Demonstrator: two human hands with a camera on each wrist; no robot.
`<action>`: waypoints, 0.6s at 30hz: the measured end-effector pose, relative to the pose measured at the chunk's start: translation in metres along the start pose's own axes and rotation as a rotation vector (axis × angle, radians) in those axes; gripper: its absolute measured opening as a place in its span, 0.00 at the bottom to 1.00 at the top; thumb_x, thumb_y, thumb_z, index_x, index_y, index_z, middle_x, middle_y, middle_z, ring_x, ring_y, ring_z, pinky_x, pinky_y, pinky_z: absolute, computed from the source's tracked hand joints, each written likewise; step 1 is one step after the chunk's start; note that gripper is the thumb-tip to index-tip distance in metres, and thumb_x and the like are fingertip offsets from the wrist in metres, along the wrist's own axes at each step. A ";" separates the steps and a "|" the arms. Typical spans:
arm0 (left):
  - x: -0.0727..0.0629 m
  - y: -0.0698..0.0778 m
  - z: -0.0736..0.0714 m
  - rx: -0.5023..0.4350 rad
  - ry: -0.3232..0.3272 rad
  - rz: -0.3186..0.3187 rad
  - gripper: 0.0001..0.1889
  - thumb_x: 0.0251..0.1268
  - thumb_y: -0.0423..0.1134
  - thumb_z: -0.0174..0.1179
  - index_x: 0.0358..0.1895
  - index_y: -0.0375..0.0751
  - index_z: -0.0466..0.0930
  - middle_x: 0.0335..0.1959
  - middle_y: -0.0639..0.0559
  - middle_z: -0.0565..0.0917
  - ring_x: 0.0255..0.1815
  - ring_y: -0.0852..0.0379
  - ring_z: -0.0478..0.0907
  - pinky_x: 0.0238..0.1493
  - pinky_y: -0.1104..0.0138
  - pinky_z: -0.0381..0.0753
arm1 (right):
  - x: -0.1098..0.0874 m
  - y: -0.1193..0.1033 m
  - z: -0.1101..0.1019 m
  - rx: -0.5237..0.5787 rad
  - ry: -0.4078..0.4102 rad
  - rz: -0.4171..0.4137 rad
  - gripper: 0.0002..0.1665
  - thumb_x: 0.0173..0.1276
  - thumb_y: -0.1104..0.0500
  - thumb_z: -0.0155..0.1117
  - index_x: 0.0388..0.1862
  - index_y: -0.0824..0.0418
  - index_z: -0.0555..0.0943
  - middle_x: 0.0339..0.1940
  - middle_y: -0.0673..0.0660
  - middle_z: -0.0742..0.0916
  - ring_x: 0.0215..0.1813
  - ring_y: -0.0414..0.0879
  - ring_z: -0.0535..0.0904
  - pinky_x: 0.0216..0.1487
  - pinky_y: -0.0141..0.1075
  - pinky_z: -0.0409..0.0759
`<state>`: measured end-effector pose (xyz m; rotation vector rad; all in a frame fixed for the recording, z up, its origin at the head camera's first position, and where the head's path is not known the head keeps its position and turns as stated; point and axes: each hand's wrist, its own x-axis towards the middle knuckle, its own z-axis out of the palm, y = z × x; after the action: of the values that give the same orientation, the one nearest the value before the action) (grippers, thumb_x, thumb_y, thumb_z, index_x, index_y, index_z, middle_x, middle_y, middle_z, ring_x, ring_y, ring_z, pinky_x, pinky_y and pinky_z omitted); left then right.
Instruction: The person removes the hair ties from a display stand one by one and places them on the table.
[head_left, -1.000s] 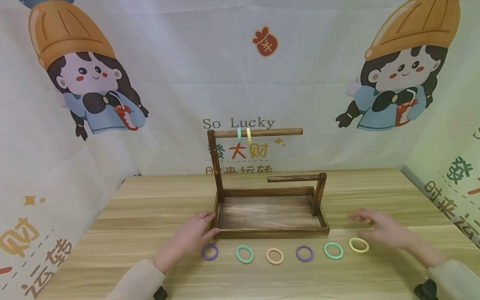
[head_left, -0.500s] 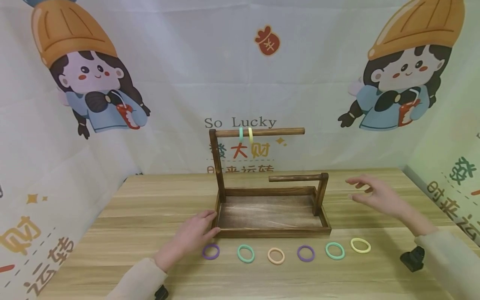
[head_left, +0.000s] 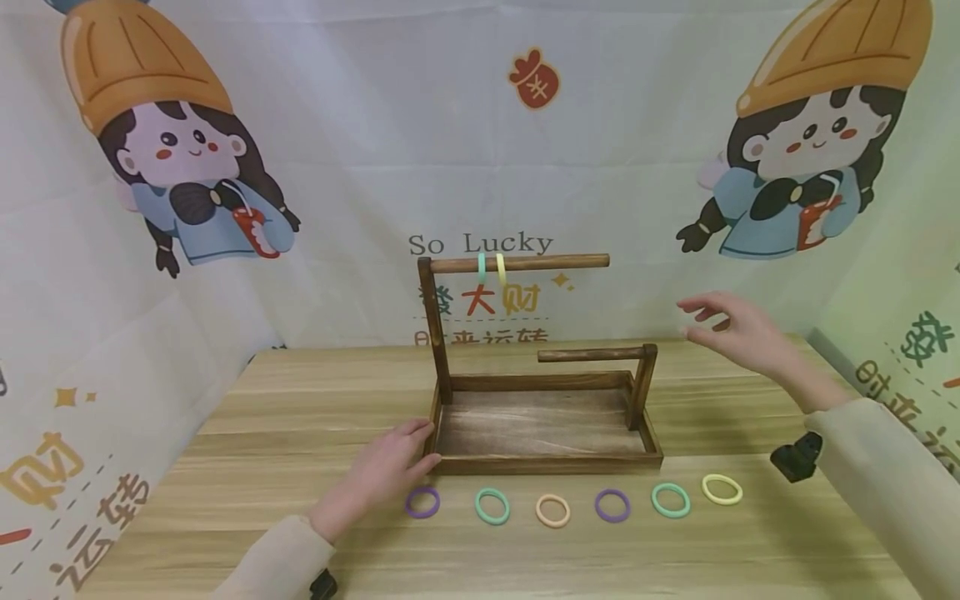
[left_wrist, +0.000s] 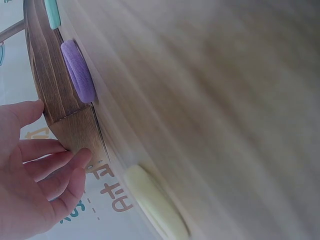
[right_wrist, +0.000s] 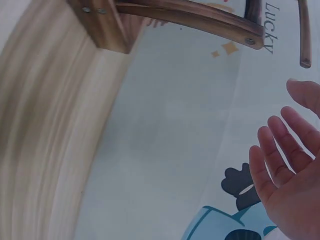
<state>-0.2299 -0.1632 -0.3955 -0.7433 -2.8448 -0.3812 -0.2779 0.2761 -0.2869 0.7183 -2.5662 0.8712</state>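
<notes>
A brown wooden stand (head_left: 540, 466) has a tray base, a tall left post with a high bar and a short right post with a low bar. My left hand (head_left: 382, 471) holds the stand's front left corner, thumb at the front and fingers along the side. A teal hair tie (head_left: 482, 268) and a yellow hair tie (head_left: 501, 268) hang on the high bar. To the right of the stand, my right hand (head_left: 738, 329) is raised, fingers loosely bent and holding nothing. In the left wrist view a purple hair tie (left_wrist: 78, 71) lies close to the stand.
A row of hair ties lies in front of the stand: a purple one (head_left: 423, 502), a green one (head_left: 492, 507), a peach one (head_left: 552, 511), and more to the right, ending with a yellow one (head_left: 722, 490). A printed cloth (head_left: 360, 167) hangs behind the table (head_left: 300, 433).
My right hand has risen from beside the yellow hair tie at the right end to above low-bar height. The left hand stays at the stand's corner.
</notes>
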 end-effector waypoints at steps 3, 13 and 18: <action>0.000 0.000 0.000 -0.001 0.001 0.001 0.26 0.59 0.45 0.56 0.53 0.26 0.70 0.53 0.37 0.71 0.52 0.41 0.69 0.51 0.53 0.69 | 0.009 -0.005 -0.001 0.020 0.008 0.045 0.20 0.61 0.63 0.58 0.51 0.71 0.72 0.48 0.66 0.77 0.45 0.55 0.72 0.41 0.48 0.72; 0.001 0.000 0.001 0.004 -0.009 -0.001 0.26 0.59 0.45 0.56 0.53 0.26 0.69 0.54 0.36 0.71 0.52 0.41 0.69 0.52 0.53 0.69 | 0.038 -0.021 -0.004 0.127 0.053 0.148 0.25 0.62 0.56 0.58 0.56 0.65 0.70 0.52 0.61 0.75 0.49 0.50 0.71 0.47 0.43 0.70; 0.001 0.000 0.001 -0.005 -0.004 -0.007 0.26 0.59 0.44 0.56 0.53 0.25 0.69 0.54 0.36 0.71 0.52 0.41 0.69 0.52 0.53 0.69 | 0.052 -0.031 -0.006 0.184 0.086 0.144 0.26 0.63 0.54 0.58 0.58 0.64 0.69 0.55 0.61 0.74 0.51 0.51 0.69 0.51 0.46 0.69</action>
<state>-0.2309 -0.1624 -0.3957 -0.7367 -2.8519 -0.3888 -0.3018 0.2399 -0.2441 0.5371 -2.5087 1.1697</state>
